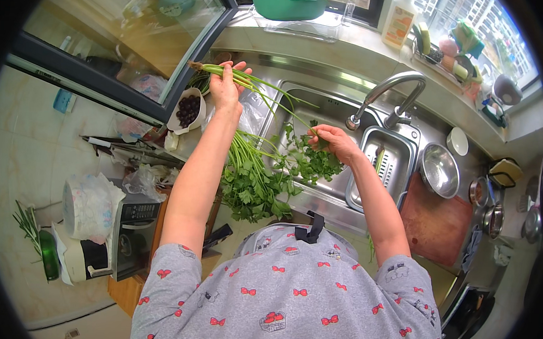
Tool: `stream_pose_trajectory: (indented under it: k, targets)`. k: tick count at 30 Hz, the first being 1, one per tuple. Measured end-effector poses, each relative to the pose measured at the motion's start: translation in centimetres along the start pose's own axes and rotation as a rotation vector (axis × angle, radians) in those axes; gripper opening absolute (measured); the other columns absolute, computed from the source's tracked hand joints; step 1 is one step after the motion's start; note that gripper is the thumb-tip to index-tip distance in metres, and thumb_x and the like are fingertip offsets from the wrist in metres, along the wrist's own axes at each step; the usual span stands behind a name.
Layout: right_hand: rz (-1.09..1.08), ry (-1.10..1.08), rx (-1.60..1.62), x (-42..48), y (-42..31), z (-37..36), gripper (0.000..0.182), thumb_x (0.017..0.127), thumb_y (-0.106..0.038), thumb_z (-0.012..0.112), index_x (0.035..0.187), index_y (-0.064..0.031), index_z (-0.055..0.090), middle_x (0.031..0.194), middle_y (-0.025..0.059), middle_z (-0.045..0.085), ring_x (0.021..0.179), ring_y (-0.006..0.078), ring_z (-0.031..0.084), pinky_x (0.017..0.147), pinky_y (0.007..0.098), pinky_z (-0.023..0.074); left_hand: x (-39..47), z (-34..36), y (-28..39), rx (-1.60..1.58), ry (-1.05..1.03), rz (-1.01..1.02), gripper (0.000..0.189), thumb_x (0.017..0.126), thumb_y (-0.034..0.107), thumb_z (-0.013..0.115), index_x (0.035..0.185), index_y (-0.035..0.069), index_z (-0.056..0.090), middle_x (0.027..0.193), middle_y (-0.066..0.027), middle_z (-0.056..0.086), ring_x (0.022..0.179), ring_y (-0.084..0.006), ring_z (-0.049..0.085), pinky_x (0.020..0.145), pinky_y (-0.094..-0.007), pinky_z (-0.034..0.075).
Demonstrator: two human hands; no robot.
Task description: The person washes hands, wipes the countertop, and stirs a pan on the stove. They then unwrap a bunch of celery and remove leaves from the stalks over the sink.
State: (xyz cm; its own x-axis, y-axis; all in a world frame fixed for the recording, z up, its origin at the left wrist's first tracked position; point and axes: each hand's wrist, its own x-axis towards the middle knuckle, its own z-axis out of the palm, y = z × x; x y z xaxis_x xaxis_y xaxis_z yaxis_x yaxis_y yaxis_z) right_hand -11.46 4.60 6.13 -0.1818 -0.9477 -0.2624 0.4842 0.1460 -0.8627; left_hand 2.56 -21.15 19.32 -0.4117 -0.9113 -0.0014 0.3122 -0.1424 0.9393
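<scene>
My left hand (227,86) grips the root end of a bunch of leafy green stalks (259,87), likely Chinese celery, raised over the left edge of the steel sink (280,94). Out over the basin, my right hand (330,142) pinches some of the same stalks near their leaves, which hang beneath the fingers. A larger heap of leafy stalks (257,182) lies at the sink's left side, its leaves drooping over the front edge of the counter. The smaller right basin holds a steel drain basket (384,175) with a piece of stalk in it.
A curved faucet (395,84) rises behind the basins. On the right are a steel bowl (439,169) and a wooden cutting board (430,224). An open window frame (189,59) juts in at left, close to a white bowl of dark round fruit (179,123). A microwave (134,231) stands lower left.
</scene>
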Motion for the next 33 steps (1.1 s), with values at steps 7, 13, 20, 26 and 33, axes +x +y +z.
stream_pose_trajectory:
  k: [7,13,20,26,33]
  targets:
    - [0.139,0.064,-0.007,-0.2,-0.3,0.8,0.024,0.098,-0.02,0.055,0.115,-0.0041,0.06,0.116,0.0062,0.063,0.099,0.0163,0.064,0.075,0.0316,0.0574,-0.3,0.3,-0.2,-0.029,-0.059,-0.012,0.016,0.102,0.022,0.046,0.111,0.009,0.048,0.107,-0.0161,0.068,0.085,-0.0263,0.07,0.063,-0.0319,0.057]
    - [0.074,0.162,-0.112,0.7,1.2,0.2,0.025,0.098,-0.017,0.052,0.116,-0.0002,0.058,0.117,0.0088,0.063,0.1,0.0172,0.064,0.071,0.0318,0.0589,-0.6,0.3,-0.1,0.024,-0.084,-0.03,0.017,0.102,0.026,0.046,0.112,0.012,0.049,0.111,-0.0129,0.067,0.093,-0.0266,0.07,0.069,-0.0321,0.057]
    - [-0.066,0.279,-0.486,1.5,2.1,0.3,0.023,0.092,-0.014,0.052,0.103,0.0011,0.066,0.097,0.0078,0.069,0.079,0.0164,0.067,0.057,0.029,0.0557,-1.0,0.5,-0.3,0.04,-0.102,-0.01,0.016,0.103,0.025,0.046,0.112,0.012,0.049,0.112,-0.0131,0.067,0.092,-0.0259,0.07,0.069,-0.0315,0.057]
    - [-0.116,0.564,-0.346,3.1,3.5,-0.2,0.02,0.085,-0.014,0.054,0.083,-0.0005,0.069,0.069,0.0018,0.064,0.053,0.0101,0.056,0.046,0.0247,0.0405,-2.0,1.6,-0.6,-0.003,-0.097,-0.025,0.015,0.103,0.024,0.045,0.111,0.012,0.049,0.112,-0.0148,0.067,0.094,-0.0278,0.069,0.074,-0.0349,0.058]
    - [-0.359,0.563,-0.366,3.2,5.0,0.5,0.019,0.087,-0.014,0.051,0.088,-0.004,0.067,0.078,0.0032,0.06,0.059,0.014,0.053,0.054,0.0277,0.041,-1.0,1.3,1.0,0.003,-0.084,0.02,0.015,0.103,0.024,0.044,0.112,0.011,0.047,0.113,-0.015,0.066,0.097,-0.0287,0.068,0.076,-0.0363,0.058]
